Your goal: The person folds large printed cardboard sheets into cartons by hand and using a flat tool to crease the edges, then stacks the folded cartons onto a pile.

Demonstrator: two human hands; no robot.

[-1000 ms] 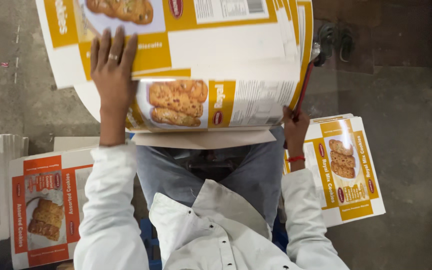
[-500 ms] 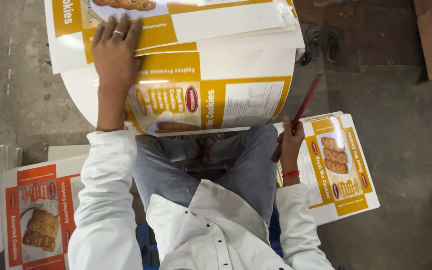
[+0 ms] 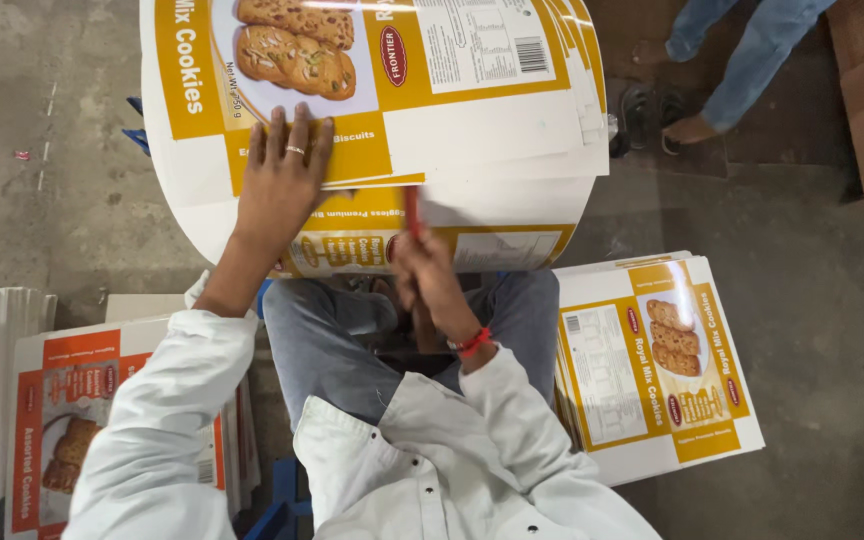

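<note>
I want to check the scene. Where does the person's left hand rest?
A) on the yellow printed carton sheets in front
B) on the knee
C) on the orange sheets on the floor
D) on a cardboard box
A: the left hand lies flat, fingers spread, on the yellow printed carton sheets.

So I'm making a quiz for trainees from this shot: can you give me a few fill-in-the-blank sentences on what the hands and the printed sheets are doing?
1. The left hand lies flat on the top sheet of the yellow stack, with a ____ on one finger.
2. The right hand holds a thin ____ stick at the stack's near edge.
3. On the floor at the person's left lies an ____ printed stack.
4. A red band sits on the ____ wrist.

Missing words: ring; red; orange; right
</note>
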